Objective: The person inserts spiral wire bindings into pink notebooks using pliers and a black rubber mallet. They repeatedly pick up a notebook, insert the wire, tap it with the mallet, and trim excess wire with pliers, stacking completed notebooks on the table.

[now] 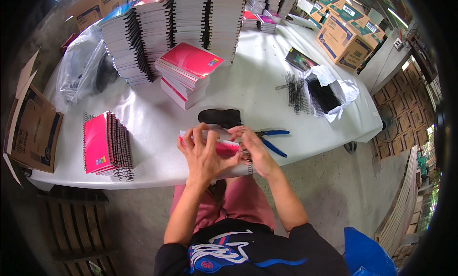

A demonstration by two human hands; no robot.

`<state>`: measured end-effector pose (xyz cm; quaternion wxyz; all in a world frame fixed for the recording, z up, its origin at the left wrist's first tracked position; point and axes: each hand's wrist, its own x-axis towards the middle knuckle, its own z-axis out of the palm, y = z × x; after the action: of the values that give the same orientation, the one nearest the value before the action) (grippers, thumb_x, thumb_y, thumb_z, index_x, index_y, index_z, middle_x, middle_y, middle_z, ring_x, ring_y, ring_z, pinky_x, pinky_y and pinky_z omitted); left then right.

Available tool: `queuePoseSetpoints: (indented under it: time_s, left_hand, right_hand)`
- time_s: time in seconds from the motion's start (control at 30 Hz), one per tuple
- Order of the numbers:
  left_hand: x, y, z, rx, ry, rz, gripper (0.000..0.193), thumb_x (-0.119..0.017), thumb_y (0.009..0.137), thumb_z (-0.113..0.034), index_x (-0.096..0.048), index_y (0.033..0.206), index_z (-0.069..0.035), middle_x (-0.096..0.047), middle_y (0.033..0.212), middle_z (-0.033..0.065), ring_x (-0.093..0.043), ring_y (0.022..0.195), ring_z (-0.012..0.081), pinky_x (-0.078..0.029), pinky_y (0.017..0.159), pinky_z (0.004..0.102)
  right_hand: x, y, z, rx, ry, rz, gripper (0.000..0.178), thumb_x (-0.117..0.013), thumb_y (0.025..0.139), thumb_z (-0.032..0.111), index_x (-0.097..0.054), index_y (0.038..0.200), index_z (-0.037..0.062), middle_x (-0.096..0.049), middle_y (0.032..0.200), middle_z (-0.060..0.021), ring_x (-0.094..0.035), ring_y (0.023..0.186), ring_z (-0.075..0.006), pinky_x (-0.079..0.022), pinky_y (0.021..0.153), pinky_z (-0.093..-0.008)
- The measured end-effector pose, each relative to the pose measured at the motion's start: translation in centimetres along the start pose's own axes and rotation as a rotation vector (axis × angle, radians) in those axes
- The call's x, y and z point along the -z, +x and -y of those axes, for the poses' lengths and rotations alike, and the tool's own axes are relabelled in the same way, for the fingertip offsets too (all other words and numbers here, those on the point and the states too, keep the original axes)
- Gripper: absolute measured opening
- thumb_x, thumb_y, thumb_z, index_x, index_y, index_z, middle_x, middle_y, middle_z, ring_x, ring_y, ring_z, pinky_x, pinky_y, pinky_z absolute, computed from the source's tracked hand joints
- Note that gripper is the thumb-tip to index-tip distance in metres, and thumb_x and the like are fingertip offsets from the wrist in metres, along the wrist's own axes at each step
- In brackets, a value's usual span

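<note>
Through the head view I have both hands together over the near edge of the white table (157, 149), just in front of my lap. My left hand (204, 154) is closed on a red notebook (226, 147), its fingers arched and set apart over the far side, its thumb pointing right along the near side. The notebook is tilted up between my hands. My right hand (260, 153) is bent around the notebook's right end, fingertips at the far corner and thumb near my left thumb. A dark coil (250, 168) shows there, its tail hanging below the right hand; I cannot tell whether those fingers pinch the coil or the notebook's edge.

Just beyond my hands lies a black object (219, 117), and just to the right are pliers (275, 143) with blue handles. To the left I see a stack of coiled red notebooks (97, 141). Farther back sits a red pile (189, 61) with punched holes along its top cover, in front of tall stacks (188, 30). Off to the right, loose coils (295, 92) lie beside a paper-lined box (349, 91) of more black coils. Brown cartons (344, 43) stand behind it, at the table's far right.
</note>
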<state>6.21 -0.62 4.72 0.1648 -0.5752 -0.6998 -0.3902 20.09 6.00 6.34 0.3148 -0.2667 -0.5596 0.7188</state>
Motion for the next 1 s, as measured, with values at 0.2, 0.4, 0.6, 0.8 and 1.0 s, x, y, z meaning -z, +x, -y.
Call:
queuePoseSetpoints:
  time_s: [0.2,0.4,0.6,0.8,1.0]
  left_hand:
    - [-1.6,-0.2,0.0,0.044,0.035,-0.022,0.057,-0.079,0.049,-0.049,-0.052,0.081,-0.011,-0.048,0.099,0.0063,-0.041,0.101,0.0308,-0.029,0.088,0.051]
    - [-1.3,-0.6,0.3,0.056,0.072,-0.086,0.058,-0.079,0.047,-0.048,-0.052,0.083,-0.012,-0.048,0.095,0.0062,-0.042,0.098,0.0305,-0.029,0.089,0.051]
    - [-1.4,-0.7,0.7,0.065,0.053,-0.068,0.058,-0.079,0.047,-0.048,-0.052,0.084,-0.012,-0.047,0.098,0.0071,-0.04,0.101,0.0301,-0.028,0.089,0.0506]
    - [-1.1,-0.5,0.4,0.088,0.069,-0.089,0.058,-0.079,0.046,-0.048,-0.052,0.084,-0.013,-0.046,0.095,0.0057,-0.04,0.101,0.0292,-0.027,0.087,0.0473]
    - [-0.8,-0.3,0.3,0.178,0.074,0.059,0.064,-0.079,0.045,-0.055,-0.053,0.086,-0.013,-0.047,0.093,0.0052,-0.041,0.098,0.0289,-0.028,0.085,0.0472]
  right_hand:
    - [3.5,-0.5,2.6,0.05,-0.382,-0.036,0.035,-0.046,0.097,0.025,-0.052,0.126,0.0058,-0.046,0.078,0.0035,-0.039,0.064,-0.0026,-0.033,0.056,-0.0178]
    - [1.9,-1.4,3.0,0.198,-0.772,-0.062,0.023,-0.062,0.087,0.023,-0.068,0.102,0.0061,-0.056,0.082,-0.0043,-0.052,0.075,-0.016,-0.043,0.068,-0.0272]
    - [2.0,-0.1,2.3,0.376,-0.787,-0.131,0.019,-0.072,0.076,0.011,-0.071,0.095,0.0084,-0.06,0.086,-0.0074,-0.058,0.079,-0.0203,-0.045,0.072,-0.0279]
    - [1.9,0.2,2.2,0.261,-0.709,0.011,0.018,-0.072,0.076,0.007,-0.071,0.095,0.0069,-0.061,0.086,-0.0064,-0.057,0.077,-0.0159,-0.045,0.071,-0.0266]
    - [2.5,0.5,2.5,0.249,-0.599,0.095,0.014,-0.068,0.083,0.011,-0.071,0.095,0.0048,-0.061,0.085,-0.0032,-0.053,0.072,-0.0092,-0.043,0.065,-0.0234]
